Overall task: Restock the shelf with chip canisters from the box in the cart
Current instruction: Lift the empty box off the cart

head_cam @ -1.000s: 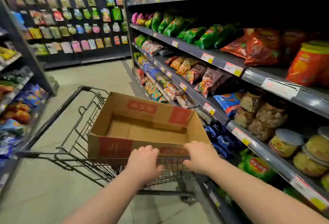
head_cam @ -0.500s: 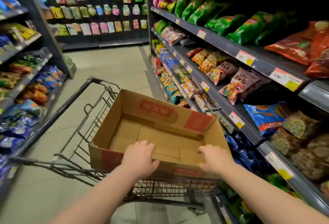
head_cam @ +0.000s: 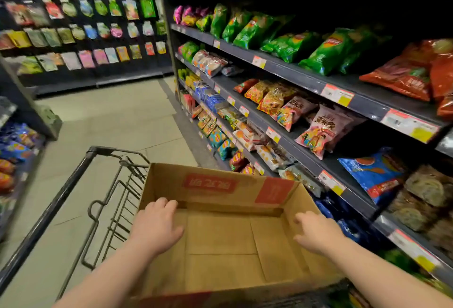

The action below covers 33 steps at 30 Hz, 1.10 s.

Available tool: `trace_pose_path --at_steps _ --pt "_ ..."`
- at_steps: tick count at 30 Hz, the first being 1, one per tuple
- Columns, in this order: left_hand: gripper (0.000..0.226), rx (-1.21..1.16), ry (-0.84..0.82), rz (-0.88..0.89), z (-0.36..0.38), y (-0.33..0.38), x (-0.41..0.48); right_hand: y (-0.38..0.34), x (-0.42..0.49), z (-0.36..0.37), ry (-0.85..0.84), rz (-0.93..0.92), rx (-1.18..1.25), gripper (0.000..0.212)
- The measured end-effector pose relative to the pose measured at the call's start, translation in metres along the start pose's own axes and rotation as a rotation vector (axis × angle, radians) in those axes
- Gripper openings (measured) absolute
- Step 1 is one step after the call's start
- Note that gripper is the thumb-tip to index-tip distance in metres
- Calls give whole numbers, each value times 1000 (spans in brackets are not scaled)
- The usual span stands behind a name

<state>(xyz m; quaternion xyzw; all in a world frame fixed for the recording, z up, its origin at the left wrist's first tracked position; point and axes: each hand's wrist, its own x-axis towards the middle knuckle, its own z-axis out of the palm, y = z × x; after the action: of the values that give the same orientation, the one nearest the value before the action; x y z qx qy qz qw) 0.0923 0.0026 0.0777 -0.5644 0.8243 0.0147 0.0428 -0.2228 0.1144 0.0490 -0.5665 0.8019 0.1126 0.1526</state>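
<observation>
Box [head_cam: 220, 246] sits in cart [head_cam: 61, 197], top open, floor bare cardboard; no chip canisters show inside. Left hand [head_cam: 157, 229] and right hand [head_cam: 318, 233] are over the interior, each grip loose, fingers spread, holding nothing. Risk: a light box pushed at one wall may skid or tip, and the cart may roll into the shelf [head_cam: 294, 75]. Near box wall and cart handle are cut off; goods at lower right are blurred.

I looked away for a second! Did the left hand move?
Yes. The left hand went forward, off the near rim of the box, and now sits deeper in, beside its left wall.
</observation>
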Motion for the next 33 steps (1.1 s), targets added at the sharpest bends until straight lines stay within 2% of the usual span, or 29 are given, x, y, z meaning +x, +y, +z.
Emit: trace_pose_path --at_steps 5,13,17,23,31,33 --pt "76 0 -9 -65 8 -17 31 11 29 5 -32 47 28 45" --pt "96 -35 -52 -405 27 -36 57 48 81 28 -129 86 62 49" --pt "103 -163 -118 -568 32 -33 64 69 105 43 -187 123 72 46" --pt "103 -249 -130 -686 38 -29 72 94 133 67 -248 201 131 47" --pt "90 -246 -75 -749 32 -13 73 106 160 91 -263 346 450 84" --pt "89 -242 -70 -776 31 -13 74 108 165 95 -261 377 511 86"
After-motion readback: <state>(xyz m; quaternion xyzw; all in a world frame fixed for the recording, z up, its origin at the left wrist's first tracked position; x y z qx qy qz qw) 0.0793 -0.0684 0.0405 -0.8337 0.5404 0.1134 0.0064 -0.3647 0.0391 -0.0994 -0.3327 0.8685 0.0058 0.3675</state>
